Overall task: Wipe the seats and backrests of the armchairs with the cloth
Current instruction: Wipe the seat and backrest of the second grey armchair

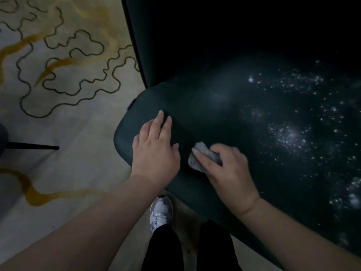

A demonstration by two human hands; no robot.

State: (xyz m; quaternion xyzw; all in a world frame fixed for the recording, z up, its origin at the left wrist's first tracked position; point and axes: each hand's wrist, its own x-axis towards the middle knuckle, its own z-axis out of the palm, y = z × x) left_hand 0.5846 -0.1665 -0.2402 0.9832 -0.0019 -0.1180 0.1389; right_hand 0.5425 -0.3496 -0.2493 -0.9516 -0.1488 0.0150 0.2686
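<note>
Nearest the camera, two dark trouser legs (170,249) and one white sneaker (161,212) stand on the carpet just in front of the armchair's front edge. Both bare forearms reach forward from the lower corners of the view.

The right hand (228,173) rests on the front part of the armchair seat (205,114). Its fingers (226,151) are curled around a crumpled grey cloth (203,157), grasping it and pressing it against the dark green upholstery. The cloth shows at the left side of this hand, between the two hands.

The left hand (156,149) lies flat on the seat near its front left corner, just beside the cloth. Its fingers are released and extended, palm down, holding nothing.

Farther right, the seat carries scattered bright specks (289,133). Beyond the seat, the backrest (214,32) rises in deep shadow; its details cannot be told.

To the left, a pale carpet (64,75) shows dark wavy lines and amber streaks. A thin black furniture leg (33,147) crosses it at the left edge.
</note>
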